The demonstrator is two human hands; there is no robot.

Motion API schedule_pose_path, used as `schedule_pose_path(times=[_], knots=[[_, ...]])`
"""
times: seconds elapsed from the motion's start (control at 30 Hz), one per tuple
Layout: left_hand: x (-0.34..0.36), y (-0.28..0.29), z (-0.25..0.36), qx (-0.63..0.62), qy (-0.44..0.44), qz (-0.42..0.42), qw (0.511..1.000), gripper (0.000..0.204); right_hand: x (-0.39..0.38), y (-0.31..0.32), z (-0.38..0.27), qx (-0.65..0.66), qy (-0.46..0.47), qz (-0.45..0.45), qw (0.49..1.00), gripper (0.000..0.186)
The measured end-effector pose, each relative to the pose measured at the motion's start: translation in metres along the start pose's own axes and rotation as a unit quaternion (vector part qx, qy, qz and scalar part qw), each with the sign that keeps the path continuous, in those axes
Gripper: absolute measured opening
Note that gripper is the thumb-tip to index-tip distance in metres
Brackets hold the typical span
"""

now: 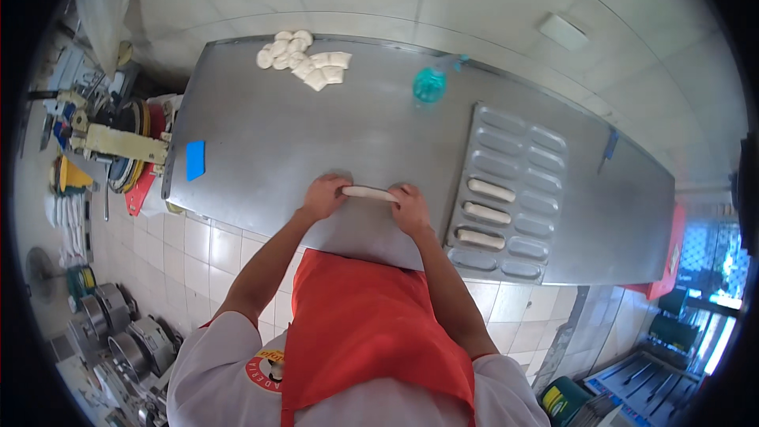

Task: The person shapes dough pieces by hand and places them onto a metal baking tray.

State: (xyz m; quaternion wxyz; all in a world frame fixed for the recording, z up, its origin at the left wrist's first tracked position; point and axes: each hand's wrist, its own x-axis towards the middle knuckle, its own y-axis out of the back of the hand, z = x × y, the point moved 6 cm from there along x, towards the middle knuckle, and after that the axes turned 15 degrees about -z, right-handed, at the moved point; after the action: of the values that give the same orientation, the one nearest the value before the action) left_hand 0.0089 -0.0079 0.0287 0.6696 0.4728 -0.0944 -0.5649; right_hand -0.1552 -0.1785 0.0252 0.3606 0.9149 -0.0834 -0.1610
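Note:
A pale dough roll [370,193] lies crosswise on the steel table [316,122] in front of me. My left hand [325,197] has its fingers closed round the roll's left end. At the other end, my right hand [409,207] grips the dough in the same way. To the right is a metal baking tray [518,168] with two columns of long oval hollows. Three dough rolls, one of them the middle roll [487,213], rest in its left column. Several dough pieces [304,57] sit in a cluster at the table's far left.
A spray bottle [429,85] with green-blue liquid stands near the far edge. On the left lies a blue scraper [195,160]; a blue-handled tool [608,149] is at the far right. Machinery [118,142] stands beside the table's left end, and a red bin [669,257] by its right end.

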Motion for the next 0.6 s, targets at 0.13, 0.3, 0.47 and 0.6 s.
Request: schedule_pose_path(times=[0.13,0.3,0.47,0.6], knots=[[0.028,0.008,0.053,-0.056,-0.042,-0.026,0.997,0.028,-0.013,0.052,0.021,0.041,-0.001,0.029,0.999,0.027],[0.095,-0.002,0.169,-0.076,-0.116,0.053,0.989,0.026,-0.057,0.159,0.102,0.058,-0.054,0.119,0.990,0.024],[0.180,-0.024,0.236,-0.040,-0.080,0.073,0.993,0.027,-0.064,0.239,0.158,-0.012,-0.054,0.196,0.979,0.020],[0.213,-0.036,0.251,0.012,-0.033,0.030,0.999,0.030,-0.061,0.234,0.201,-0.013,-0.106,0.176,0.979,0.025]])
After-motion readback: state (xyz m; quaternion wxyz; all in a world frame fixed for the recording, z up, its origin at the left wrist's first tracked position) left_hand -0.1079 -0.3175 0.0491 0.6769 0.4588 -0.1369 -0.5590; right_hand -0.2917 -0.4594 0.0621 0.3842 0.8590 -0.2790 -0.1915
